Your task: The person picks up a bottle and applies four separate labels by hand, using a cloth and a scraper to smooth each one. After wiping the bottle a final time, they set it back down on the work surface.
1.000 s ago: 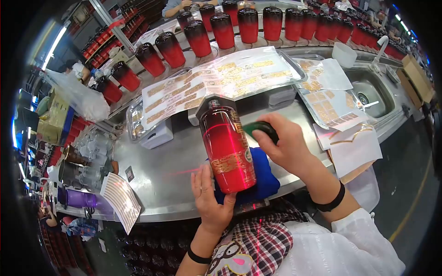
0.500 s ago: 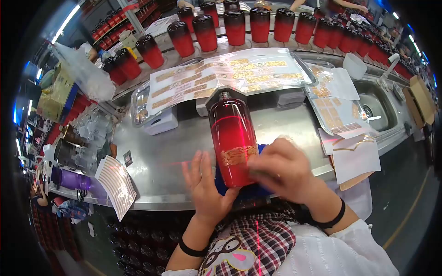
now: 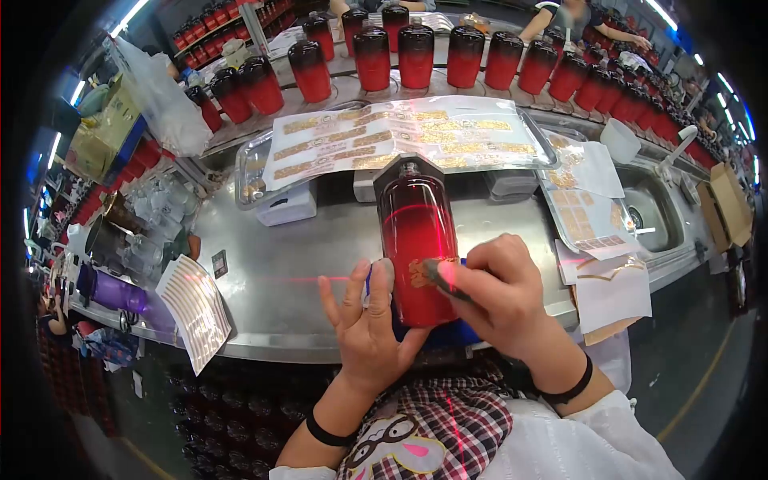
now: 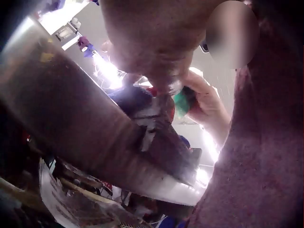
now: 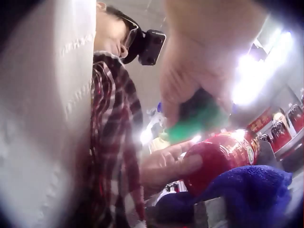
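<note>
A glossy red bottle (image 3: pixel 418 232) with a dark shoulder lies on a blue cloth (image 5: pixel 259 190), its neck in a dark angled holder (image 3: pixel 410 165). Gold patterning shows near its base. The right hand (image 3: pixel 508 296) pinches a dark green tool (image 3: pixel 445 280), green in the right wrist view (image 5: pixel 194 121), against the bottle's lower side. At the bottle's base, the left hand (image 3: pixel 370 332) rests with its thumb touching the bottom and its fingers spread, a pale covering on one fingertip.
Gold decal sheets (image 3: pixel 384 136) lie on a tray behind the bottle. A striped sheet (image 3: pixel 194 308) is at the left, a sink (image 3: pixel 652 212) at the right. Red-black bottles (image 3: pixel 417 56) line the back; other people are beyond.
The right hand has moved from beside the bottle onto its lower side with the green tool. The left hand's fingers have spread. The head view has shifted, moving the scene within it.
</note>
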Tool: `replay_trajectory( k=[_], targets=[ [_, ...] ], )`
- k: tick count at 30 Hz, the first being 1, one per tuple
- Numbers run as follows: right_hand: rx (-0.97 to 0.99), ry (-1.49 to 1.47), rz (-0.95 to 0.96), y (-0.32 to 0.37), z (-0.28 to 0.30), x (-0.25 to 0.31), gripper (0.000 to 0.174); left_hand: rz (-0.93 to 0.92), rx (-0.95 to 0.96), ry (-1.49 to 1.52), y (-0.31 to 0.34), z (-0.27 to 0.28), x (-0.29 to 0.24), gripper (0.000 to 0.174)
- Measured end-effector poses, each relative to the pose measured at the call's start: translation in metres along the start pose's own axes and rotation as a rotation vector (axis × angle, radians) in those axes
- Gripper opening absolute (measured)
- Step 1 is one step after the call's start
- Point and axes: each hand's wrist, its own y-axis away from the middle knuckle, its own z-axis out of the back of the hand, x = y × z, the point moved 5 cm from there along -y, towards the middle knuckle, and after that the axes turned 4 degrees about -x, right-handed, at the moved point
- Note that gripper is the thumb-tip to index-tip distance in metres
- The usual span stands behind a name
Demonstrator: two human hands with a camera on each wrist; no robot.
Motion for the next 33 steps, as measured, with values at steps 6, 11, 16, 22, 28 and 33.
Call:
replay_trajectory(
  k=[6, 11, 16, 22, 28, 33],
  targets=[
    [0.205, -0.436, -0.149, 0.001, -0.002, 0.0, 0.021, -0.005, 0.018, 0.07, -0.005, 0.003, -0.007, 0.089],
    [0.049, -0.465, -0.604, 0.021, -0.001, -0.037, 0.012, -0.085, 0.064, 0.033, -0.013, -0.003, -0.021, 0.088],
    [-0.103, -0.15, -0.437, 0.021, 0.0, -0.035, 0.023, 0.002, 0.02, 0.037, -0.002, -0.007, -0.017, 0.085],
    [0.122, -0.379, -0.112, 0.014, -0.002, -0.007, 0.029, 0.098, 0.024, 0.262, 0.006, -0.012, 0.005, 0.085],
    [-0.035, -0.584, -0.744, 0.044, -0.006, -0.042, 0.021, 0.071, 0.093, 0.138, -0.001, -0.011, -0.001, 0.092],
    [-0.01, -0.616, -0.831, 0.054, -0.025, -0.048, 0.024, 0.114, 0.129, 0.23, 0.01, -0.022, 0.012, 0.093]
  ],
)
